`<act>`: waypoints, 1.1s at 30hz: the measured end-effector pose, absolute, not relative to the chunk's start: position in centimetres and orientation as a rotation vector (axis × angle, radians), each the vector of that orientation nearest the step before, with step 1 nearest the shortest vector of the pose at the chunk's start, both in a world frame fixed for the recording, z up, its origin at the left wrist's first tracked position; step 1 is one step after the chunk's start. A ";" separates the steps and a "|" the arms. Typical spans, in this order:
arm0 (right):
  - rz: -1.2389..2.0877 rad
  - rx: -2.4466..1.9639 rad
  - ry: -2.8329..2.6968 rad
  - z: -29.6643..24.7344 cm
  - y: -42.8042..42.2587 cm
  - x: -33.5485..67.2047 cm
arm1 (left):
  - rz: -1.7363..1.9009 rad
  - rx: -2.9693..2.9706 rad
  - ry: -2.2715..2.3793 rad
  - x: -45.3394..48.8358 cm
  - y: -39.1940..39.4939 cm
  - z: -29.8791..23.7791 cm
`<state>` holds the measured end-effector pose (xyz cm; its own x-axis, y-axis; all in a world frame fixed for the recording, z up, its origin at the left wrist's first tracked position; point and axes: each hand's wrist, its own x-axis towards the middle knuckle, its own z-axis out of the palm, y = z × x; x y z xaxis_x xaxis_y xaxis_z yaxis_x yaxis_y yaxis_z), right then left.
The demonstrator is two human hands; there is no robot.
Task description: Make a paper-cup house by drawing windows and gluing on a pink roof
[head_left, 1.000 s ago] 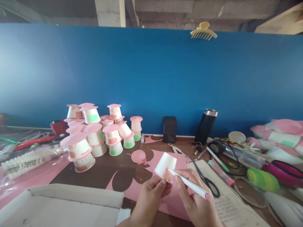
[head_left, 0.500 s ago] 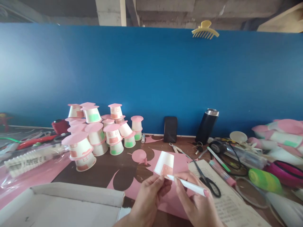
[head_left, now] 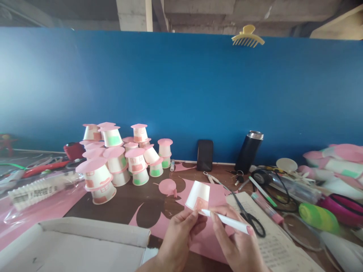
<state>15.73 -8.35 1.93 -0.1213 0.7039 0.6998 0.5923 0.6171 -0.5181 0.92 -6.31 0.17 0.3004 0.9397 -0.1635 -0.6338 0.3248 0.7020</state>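
Over the near edge of the table point(head_left: 127, 198), just ahead of the person, the left hand point(head_left: 181, 234) holds a small paper cup point(head_left: 198, 192) upside down and tilted, its wide mouth toward the camera. The thumb and forefinger pinch the cup at its rim; the other fingers curl beneath it. The right hand point(head_left: 238, 245) has its fingers closed around a white pen point(head_left: 227, 222), gripped as for writing, and the pen's tip rests on a pink patch point(head_left: 201, 204) stuck to the cup's side near the rim. Whether lines are already drawn on that patch is too small to tell.

Beneath the hands lies a pink sheet point(head_left: 159, 226) with round holes cut out of it, and one loose pink disc point(head_left: 167, 186) sits on the table just beyond. Scissors point(head_left: 249, 218) lie on a printed booklet point(head_left: 272, 241) to the right of the hands.

Judging by how things lie, much work is done: a pile of cups point(head_left: 119, 162) stands at the left against the blue wall point(head_left: 170, 87), each capped with a pink disc and bearing pink or green patches. The cup in hand carries its patch but no disc on its base, so it looks part-finished beside those.

A phone point(head_left: 205, 155) and a dark flask point(head_left: 248, 151) lean at the wall, and an open cardboard box point(head_left: 85, 241) fills the near left corner.
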 end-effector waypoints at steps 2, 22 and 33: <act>0.153 -1.033 -1.823 1.9 -8.4 15.8 | 1.129 0.575 0.625 0.9 -6.3 0.1; 0.029 -1.055 -1.734 2.1 -8.3 16.2 | 1.100 0.447 0.598 1.0 -6.6 0.5; 0.154 -1.036 -1.824 2.3 -8.5 15.8 | 1.104 0.492 0.576 1.0 -6.6 0.8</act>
